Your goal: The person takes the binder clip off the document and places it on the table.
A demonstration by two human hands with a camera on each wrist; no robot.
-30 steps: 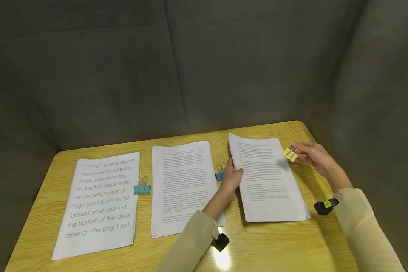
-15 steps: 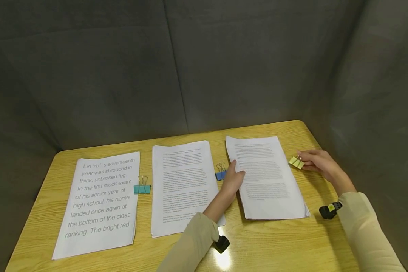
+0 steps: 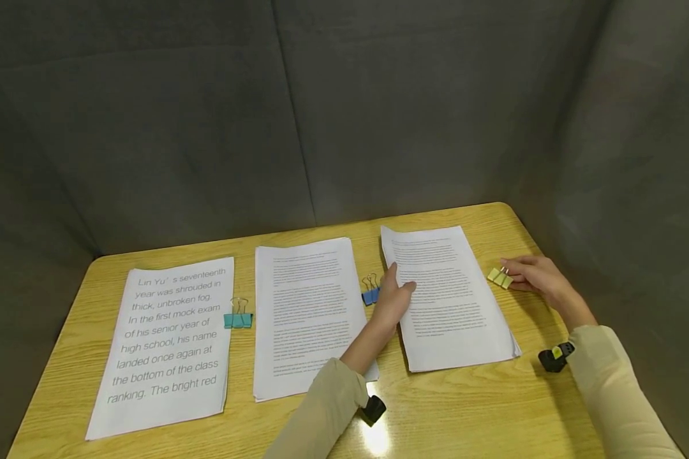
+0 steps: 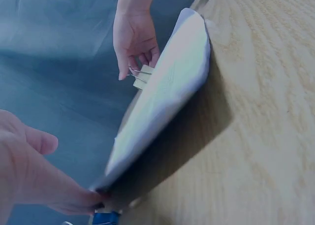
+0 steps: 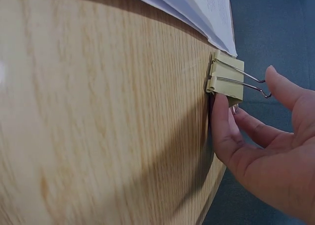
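Observation:
My left hand (image 3: pixel 393 299) is at the left edge of the right-hand paper stack (image 3: pixel 448 347). In the left wrist view, its straight fingers touch that raised edge, while the thumb (image 4: pixel 43 141) stands apart from the paper. A shadow lies under the stack there. Beside the stack's right edge, my right hand (image 3: pixel 536 278) holds a pale yellow binder clip (image 5: pixel 229 77). The thumb meets the wire handle's end and the index finger touches the clip's body. Whether the clip touches the paper is hard to tell.
A blue binder clip (image 3: pixel 370 296) lies just left of my left hand. The middle stack (image 3: pixel 310 306) and the large-print stack (image 3: pixel 166 338) lie further left, with a teal binder clip (image 3: pixel 238 320) between them. A dark curtain (image 3: pixel 298 127) hangs behind the wooden table (image 3: pixel 448 414).
My right hand has moved slightly right and toward me with the yellow clip. The right-hand stack has shifted a little left, and my left hand has stayed at its edge.

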